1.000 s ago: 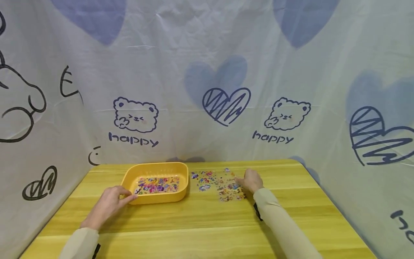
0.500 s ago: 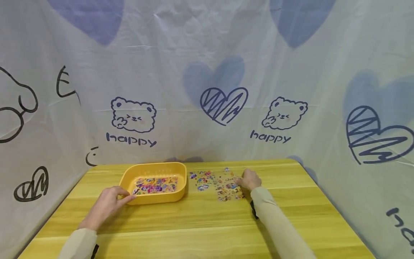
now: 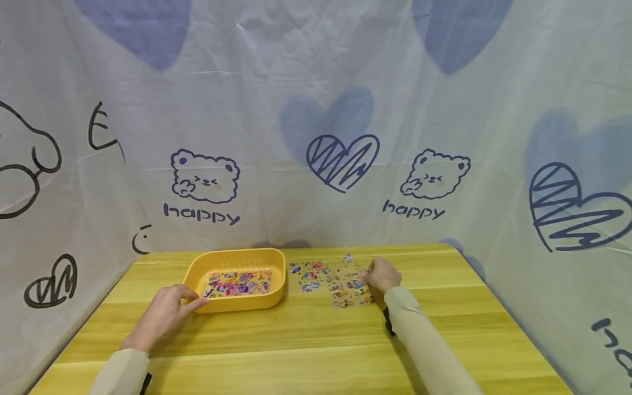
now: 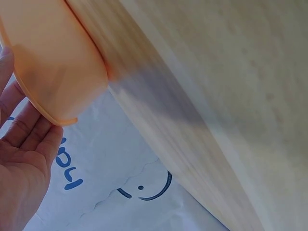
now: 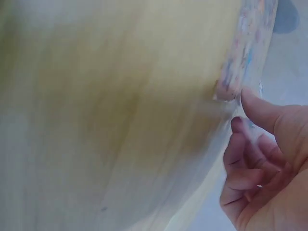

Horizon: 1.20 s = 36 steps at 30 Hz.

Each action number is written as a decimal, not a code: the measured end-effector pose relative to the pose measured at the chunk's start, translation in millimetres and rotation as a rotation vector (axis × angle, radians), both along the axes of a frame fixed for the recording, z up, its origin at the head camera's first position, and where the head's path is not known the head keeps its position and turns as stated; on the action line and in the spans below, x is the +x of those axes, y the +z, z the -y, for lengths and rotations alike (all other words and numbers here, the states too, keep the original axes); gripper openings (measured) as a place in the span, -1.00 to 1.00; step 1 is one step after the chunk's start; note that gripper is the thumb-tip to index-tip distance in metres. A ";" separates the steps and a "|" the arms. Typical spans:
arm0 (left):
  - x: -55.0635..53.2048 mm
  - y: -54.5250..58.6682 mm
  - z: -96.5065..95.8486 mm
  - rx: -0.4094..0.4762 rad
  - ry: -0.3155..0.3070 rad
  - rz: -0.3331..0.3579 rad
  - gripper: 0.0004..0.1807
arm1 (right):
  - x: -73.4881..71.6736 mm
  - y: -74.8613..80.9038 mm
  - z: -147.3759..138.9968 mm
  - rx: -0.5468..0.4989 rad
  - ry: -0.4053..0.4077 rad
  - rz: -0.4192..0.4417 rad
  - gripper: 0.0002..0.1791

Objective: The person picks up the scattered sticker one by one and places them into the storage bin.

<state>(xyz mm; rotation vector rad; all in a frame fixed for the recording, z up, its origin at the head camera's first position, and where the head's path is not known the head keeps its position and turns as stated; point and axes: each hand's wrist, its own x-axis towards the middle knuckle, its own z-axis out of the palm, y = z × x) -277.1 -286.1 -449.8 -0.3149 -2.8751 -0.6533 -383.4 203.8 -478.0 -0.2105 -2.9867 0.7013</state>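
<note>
In the head view my left hand (image 3: 168, 308) grips the near left corner of a yellow plastic basin (image 3: 237, 303), thumb over the rim. The left wrist view has my left fingers (image 4: 31, 122) along the outside of the basin's rim (image 4: 60, 53). Many small colourful stickers lie inside the basin. To its right, clear sticker sheets (image 3: 340, 286) printed with small colourful figures lie on the table. My right hand (image 3: 384, 275) pinches their right edge, fingers curled. Up close, my right thumb (image 5: 262, 108) meets the edge of the sticker sheet (image 5: 236, 67).
The yellow wood-grain table (image 3: 276, 351) carries the basin and sheets near its far edge. A white cloth backdrop (image 3: 276, 192) with hearts, bears and lettering hangs behind and along both sides.
The camera view shifts slightly. The far sticker near the top of the sheets rises a little. My left hand keeps its grip on the basin, and my right hand stays at the sheets' edge.
</note>
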 end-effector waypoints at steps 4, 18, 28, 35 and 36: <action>0.1 1.5 -0.4 -0.005 -0.002 0.011 -0.61 | 1.1 -0.5 -2.8 0.014 0.015 -0.048 -0.84; 0.1 1.5 -1.2 -0.005 -0.004 -0.006 -0.62 | 7.1 20.0 -14.9 -0.007 0.073 -0.066 -0.76; -1.3 -3.5 -0.1 -0.011 -0.014 -0.047 -0.67 | 8.7 20.9 -24.7 -0.068 0.074 -0.134 -0.81; -2.3 -3.6 -0.1 -0.008 -0.007 -0.043 -0.68 | 5.3 25.4 -27.7 -0.178 0.103 -0.171 -0.79; -2.3 -3.4 -0.1 -0.006 -0.001 -0.032 -0.67 | 4.9 26.6 -27.9 -0.199 0.104 -0.172 -0.79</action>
